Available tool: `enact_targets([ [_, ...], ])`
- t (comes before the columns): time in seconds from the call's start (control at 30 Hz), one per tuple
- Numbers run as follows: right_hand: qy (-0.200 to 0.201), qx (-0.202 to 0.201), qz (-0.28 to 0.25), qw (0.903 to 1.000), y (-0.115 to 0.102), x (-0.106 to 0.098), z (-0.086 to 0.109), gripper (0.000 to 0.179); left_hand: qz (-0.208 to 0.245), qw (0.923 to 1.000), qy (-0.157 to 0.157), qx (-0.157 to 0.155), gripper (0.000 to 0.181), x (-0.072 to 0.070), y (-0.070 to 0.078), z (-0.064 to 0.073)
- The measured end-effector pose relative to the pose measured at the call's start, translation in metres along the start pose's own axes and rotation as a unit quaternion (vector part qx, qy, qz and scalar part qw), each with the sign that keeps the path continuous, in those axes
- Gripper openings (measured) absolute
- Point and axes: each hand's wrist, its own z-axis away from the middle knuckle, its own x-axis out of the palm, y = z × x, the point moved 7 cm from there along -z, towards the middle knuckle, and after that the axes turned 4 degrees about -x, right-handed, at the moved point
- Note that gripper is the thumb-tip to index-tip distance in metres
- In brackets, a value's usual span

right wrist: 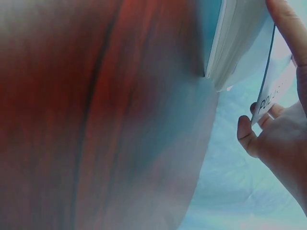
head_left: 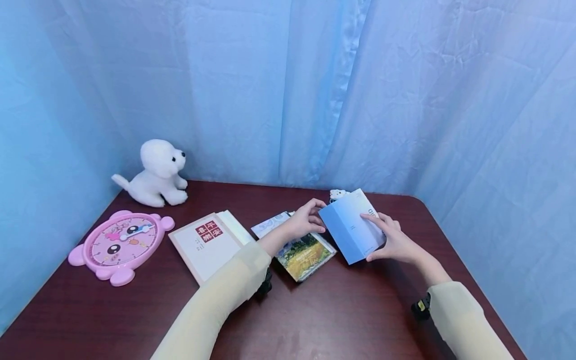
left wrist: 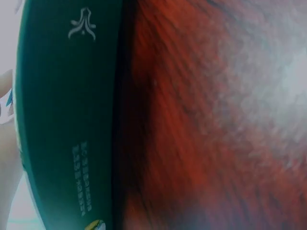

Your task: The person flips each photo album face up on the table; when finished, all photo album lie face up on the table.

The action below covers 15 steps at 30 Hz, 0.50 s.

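My right hand (head_left: 396, 240) grips a blue-and-white book (head_left: 348, 232) by its right side, thumb at the lower edge and fingers across the printed face. The book is held tilted at the table's right. In the right wrist view, my right hand (right wrist: 288, 120) is beside a printed white cover or flap (right wrist: 276, 86), with a thick pale block left of it. My left hand (head_left: 303, 220) has bent fingers at the book's left corner; contact is unclear. Below that hand lies a book with a painted landscape cover (head_left: 306, 255). A dark green spine (left wrist: 67, 110) fills the left wrist view's left side.
A cream book with red printed squares (head_left: 198, 255) lies left of my left forearm. Further left are a pink clock (head_left: 123, 245) and a white plush dog (head_left: 157, 175). A small white figure (head_left: 337, 194) shows behind the blue-and-white book. Blue curtains (head_left: 238, 90) border the dark table (head_left: 315, 325).
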Motion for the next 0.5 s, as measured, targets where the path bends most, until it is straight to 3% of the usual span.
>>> enact_targets([
  [0.23,-0.013,0.000,0.029,0.9995,0.010,-0.003,-0.005,0.108,-0.085,0.9963,-0.006,-0.008,0.057,-0.003,-0.001,-0.001],
  [0.5,-0.033,-0.003,0.021,0.9992,0.018,-0.004,-0.006,0.102,-0.130,0.9904,-0.032,-0.033,0.069,-0.001,-0.004,0.002],
])
